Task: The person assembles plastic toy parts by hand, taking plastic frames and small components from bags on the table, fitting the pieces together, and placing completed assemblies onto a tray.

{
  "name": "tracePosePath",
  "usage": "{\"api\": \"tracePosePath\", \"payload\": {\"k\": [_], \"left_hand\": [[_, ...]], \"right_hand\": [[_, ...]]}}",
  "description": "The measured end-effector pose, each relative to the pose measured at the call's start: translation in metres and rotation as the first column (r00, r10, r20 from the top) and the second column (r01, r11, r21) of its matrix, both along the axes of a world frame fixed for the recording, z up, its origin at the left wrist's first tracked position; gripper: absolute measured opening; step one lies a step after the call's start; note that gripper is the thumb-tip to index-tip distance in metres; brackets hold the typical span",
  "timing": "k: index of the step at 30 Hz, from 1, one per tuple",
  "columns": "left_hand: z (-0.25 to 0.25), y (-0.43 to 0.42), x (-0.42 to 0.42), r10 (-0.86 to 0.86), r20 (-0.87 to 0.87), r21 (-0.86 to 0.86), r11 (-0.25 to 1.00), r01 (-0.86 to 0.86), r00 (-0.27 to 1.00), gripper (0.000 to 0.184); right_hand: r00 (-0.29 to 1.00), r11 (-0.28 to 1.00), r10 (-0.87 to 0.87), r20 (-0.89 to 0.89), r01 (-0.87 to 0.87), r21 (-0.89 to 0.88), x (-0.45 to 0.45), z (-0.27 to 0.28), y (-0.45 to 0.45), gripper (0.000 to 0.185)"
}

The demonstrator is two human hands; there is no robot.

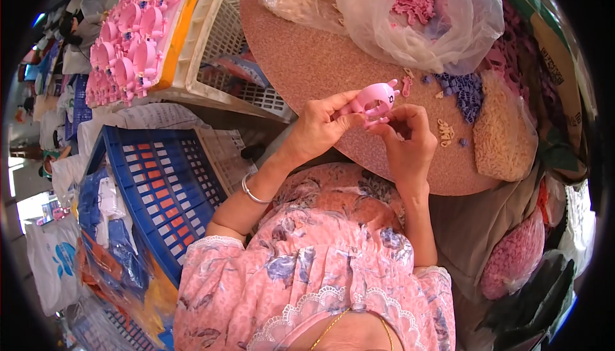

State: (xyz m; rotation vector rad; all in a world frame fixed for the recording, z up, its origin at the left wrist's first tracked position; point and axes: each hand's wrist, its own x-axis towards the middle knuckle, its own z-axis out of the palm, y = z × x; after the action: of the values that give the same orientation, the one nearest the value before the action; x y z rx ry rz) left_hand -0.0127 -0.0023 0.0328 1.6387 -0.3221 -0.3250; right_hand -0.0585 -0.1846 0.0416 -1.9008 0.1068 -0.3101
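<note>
- Head view, held piece: the pink plastic figure (382,92) was above the edge of the round surface (333,62), gripped in the fingers of the left hand (320,130); a loosened pinch could have dropped it towards the lap.
- Head view, working fingers: those of the right hand (410,142) were drawn together at the figure's lower end; whether they gripped a small part could not be told. Uneven pressure there might have twisted the figure.
- Head view, loose parts: beige pieces (445,132) and a blue heap (462,91) lay near the right hand, where a sweeping wrist might have scattered or mixed them.
</note>
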Motion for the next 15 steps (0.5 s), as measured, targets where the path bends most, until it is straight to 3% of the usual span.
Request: {"api": "tracePosePath", "payload": {"k": [3,5,8,11,12,15], "left_hand": [[0.005,0.005,0.002,-0.036,-0.088,0.002,0.999,0.036,0.995,0.046],[-0.001,0.003,0.002,0.011,-0.157,-0.13,0.991,-0.032,0.988,0.042],[-0.015,0.003,0.006,0.073,-0.257,-0.356,0.92,-0.165,0.964,0.036],[-0.025,0.017,0.015,0.085,-0.37,-0.47,0.842,-0.265,0.925,0.033],[-0.024,0.02,0.016,0.062,-0.406,-0.493,0.825,-0.276,0.912,0.035],[-0.018,0.02,0.016,-0.004,-0.458,-0.538,0.797,-0.273,0.889,0.036]], "right_hand": [[0.996,0.988,-0.002,0.091,0.016,-0.153,0.0,0.005,0.008,0.031],[0.987,0.969,0.007,0.161,0.033,-0.246,0.002,0.001,0.01,0.034],[0.972,0.972,-0.064,0.225,0.111,-0.205,0.013,0.008,0.006,0.036],[0.988,0.862,-0.086,0.131,0.14,-0.487,0.015,-0.009,-0.024,0.033],[0.984,0.798,0.019,0.177,0.092,-0.596,0.016,-0.01,-0.031,0.028],[0.998,0.761,0.028,0.048,0.01,-0.649,0.014,-0.011,-0.02,0.025]]}}
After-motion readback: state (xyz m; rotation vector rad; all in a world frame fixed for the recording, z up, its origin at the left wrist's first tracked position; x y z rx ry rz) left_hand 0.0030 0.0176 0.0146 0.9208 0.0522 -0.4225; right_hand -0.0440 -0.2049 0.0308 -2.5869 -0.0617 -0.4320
